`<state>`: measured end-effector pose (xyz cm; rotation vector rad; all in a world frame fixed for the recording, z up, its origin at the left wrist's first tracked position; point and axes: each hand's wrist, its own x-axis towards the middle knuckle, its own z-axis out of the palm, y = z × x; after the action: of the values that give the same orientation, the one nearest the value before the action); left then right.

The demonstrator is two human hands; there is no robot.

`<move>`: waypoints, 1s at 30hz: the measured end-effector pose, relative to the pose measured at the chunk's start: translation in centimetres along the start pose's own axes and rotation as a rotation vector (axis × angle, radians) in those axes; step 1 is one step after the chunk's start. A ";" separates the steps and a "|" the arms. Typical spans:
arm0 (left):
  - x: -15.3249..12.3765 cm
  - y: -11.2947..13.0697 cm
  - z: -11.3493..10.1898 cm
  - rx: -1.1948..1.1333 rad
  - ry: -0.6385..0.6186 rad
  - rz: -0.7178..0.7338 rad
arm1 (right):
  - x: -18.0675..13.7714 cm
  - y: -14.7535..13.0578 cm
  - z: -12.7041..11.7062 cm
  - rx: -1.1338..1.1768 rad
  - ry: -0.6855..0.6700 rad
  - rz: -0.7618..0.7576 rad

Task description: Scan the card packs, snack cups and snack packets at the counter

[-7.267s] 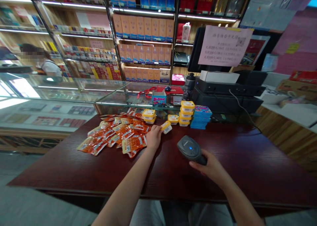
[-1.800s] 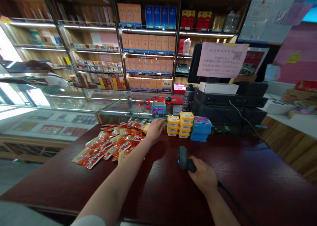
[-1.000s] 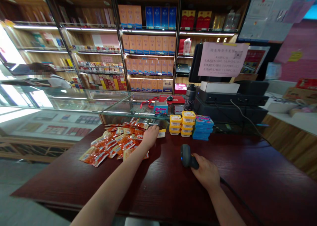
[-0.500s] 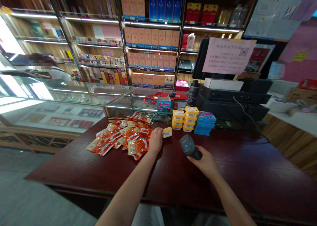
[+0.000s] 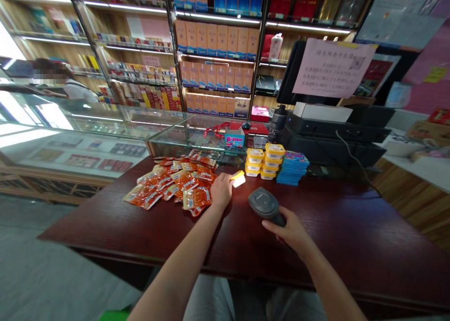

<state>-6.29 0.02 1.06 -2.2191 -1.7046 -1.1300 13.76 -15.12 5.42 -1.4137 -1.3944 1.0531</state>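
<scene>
My left hand (image 5: 221, 190) grips a small yellow tub (image 5: 238, 178) and tilts it just above the dark wooden counter (image 5: 351, 227). My right hand (image 5: 286, 229) is closed round the handle of a grey barcode scanner (image 5: 262, 203), whose head points toward the tub. Left of my left hand lies a heap of orange snack packets (image 5: 172, 186). Behind the tub stand stacked yellow tubs (image 5: 264, 160) beside a pile of blue packs (image 5: 292, 167).
A glass display case (image 5: 105, 138) borders the counter at the back left. A black register with a monitor and pink paper notice (image 5: 332, 68) stands at the back right, a dark bottle (image 5: 276, 124) beside it. Shelves of boxes fill the wall. Another person stands far left.
My left hand picked a yellow tub from beside the packets, drew it toward me and tilted it. My right hand lifted the scanner and swung its head toward the tub.
</scene>
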 end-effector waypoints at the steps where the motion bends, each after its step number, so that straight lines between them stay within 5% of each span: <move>1: 0.0 0.0 0.0 0.001 -0.003 0.000 | 0.0 0.0 0.0 0.001 0.001 0.008; 6: 0.0 -0.2 0.0 0.012 -0.023 -0.007 | 0.5 0.4 -0.4 -0.153 0.024 -0.057; 14: 0.0 -0.5 0.1 -0.053 -0.001 0.036 | 2.3 2.0 -1.8 -0.945 0.253 -0.164; 23: 0.9 -0.7 -1.0 -0.308 0.161 0.096 | 3.4 5.5 -1.6 -1.032 0.297 -0.342; 30: 8.1 2.5 -3.5 -0.360 0.253 0.211 | 4.0 6.3 -1.6 -1.013 0.315 -0.366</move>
<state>-5.13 3.66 9.44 -2.2547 -1.2143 -1.6817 17.08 -11.20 -0.18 -1.7797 -1.9336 -0.1924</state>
